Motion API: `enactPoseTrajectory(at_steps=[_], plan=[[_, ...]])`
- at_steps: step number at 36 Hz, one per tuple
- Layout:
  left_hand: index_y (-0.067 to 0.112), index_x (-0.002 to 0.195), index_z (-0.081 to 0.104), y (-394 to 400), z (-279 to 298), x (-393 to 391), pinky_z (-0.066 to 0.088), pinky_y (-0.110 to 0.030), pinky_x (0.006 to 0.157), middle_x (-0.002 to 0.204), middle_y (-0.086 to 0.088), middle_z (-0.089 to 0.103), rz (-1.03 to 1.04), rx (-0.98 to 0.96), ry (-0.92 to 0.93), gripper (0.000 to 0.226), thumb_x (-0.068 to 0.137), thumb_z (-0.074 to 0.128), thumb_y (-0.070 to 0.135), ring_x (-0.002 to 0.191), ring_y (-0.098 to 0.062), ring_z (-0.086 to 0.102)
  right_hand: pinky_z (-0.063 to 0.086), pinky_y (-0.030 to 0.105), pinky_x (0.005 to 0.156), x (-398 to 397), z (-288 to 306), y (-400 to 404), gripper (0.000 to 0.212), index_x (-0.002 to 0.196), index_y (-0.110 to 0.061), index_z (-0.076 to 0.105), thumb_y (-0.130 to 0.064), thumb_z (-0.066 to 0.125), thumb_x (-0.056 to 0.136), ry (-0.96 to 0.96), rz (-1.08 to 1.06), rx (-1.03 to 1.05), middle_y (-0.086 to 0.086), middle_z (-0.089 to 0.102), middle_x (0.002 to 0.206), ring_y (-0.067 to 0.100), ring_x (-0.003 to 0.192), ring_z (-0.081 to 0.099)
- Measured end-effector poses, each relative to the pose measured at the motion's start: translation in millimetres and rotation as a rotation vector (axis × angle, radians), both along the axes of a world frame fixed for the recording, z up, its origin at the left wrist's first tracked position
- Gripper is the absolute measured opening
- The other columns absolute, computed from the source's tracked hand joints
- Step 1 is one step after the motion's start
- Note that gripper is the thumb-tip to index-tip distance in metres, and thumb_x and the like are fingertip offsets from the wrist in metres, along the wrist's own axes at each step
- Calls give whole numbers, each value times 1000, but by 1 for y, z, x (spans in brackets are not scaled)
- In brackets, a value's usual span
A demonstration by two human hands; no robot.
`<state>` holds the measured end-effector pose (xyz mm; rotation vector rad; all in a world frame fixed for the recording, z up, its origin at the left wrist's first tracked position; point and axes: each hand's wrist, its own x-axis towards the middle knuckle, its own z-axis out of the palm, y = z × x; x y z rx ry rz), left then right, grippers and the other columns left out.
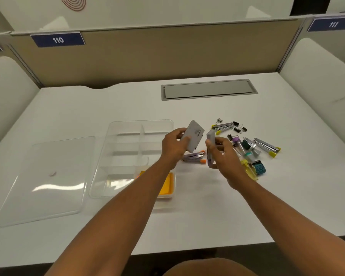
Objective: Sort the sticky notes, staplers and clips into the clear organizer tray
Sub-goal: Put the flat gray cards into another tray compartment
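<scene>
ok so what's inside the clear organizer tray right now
Only orange sticky notes show, in the near right compartment of the clear organizer tray. The other compartments look empty. The left forearm crosses that corner, hiding part of the notes and anything under it.

Bright even overhead light; glare on clear lid (48, 182); slight softness; wide-angle bending at edges.

One head-worn wide-angle view looks forward and down from close above the worktop (187, 226), toward the divider panel (147, 56) behind.
</scene>
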<state>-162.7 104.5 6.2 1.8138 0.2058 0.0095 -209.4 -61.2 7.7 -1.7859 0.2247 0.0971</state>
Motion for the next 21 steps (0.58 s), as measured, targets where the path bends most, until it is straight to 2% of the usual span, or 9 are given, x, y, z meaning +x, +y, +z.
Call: enactPoseTrajectory(at_steps=[3,5,7,9,11,12,15,18,21], plan=[[22,113,63,21,7,-11,62,-37,72,101,-3,68,11,-27,15,27,87,69,23,97,-20,66,60,44,79,-2,6,18,60,127,-32,50,-67,61,80,5,24,46,2,59,114,19,103,62],[19,109,61,35,11,-19,60,-29,63,101,-3,68,19,-5,20,24,88,69,24,92,-18,66,58,38,78,-5,11,30,58,129,-31,50,-64,61,83,-23,58,-13,-1,60,113,14,100,62],[20,104,63,50,15,-27,56,-26,58,99,-1,69,25,-2,12,19,87,70,25,88,-16,67,56,32,75,-9,17,41,57,132,-31,48,-60,62,84,-130,110,-160,-5,57,116,11,98,59],[20,100,65,64,19,-35,52,-26,56,96,-2,71,19,-31,35,17,85,71,26,85,-16,67,51,31,80,-12,20,48,65,136,-30,45,-62,63,82,-302,190,-442,-4,53,121,12,103,53],[20,99,68,78,22,-41,50,-26,58,95,-1,71,-1,-57,82,18,85,72,29,80,-15,65,44,30,84,-14,23,58,74,142,-28,41,-63,63,81,-425,295,-686,0,49,128,15,109,47],[20,100,68,82,22,-43,50,-26,59,94,-1,71,-20,-64,102,18,86,71,31,80,-15,64,42,29,86,-14,25,62,76,144,-27,39,-63,63,81,-443,339,-744,2,47,132,17,112,45],[24,100,67,99,22,-53,52,-28,66,97,-2,69,-62,-73,140,13,92,64,34,87,-19,63,41,27,89,-18,30,80,79,147,-26,36,-60,64,82,-453,415,-800,2,43,138,19,119,40],[25,101,67,116,23,-63,55,-37,76,100,-4,69,-75,-99,169,13,97,57,33,90,-22,63,44,31,95,-24,33,96,80,148,-26,34,-59,64,82,-465,471,-820,1,41,140,18,123,37],[19,109,68,134,24,-72,55,-42,82,106,-9,69,-79,-112,205,23,99,51,31,96,-27,63,43,32,98,-30,36,113,80,148,-24,33,-59,64,82,-473,509,-840,2,40,142,18,126,35]])
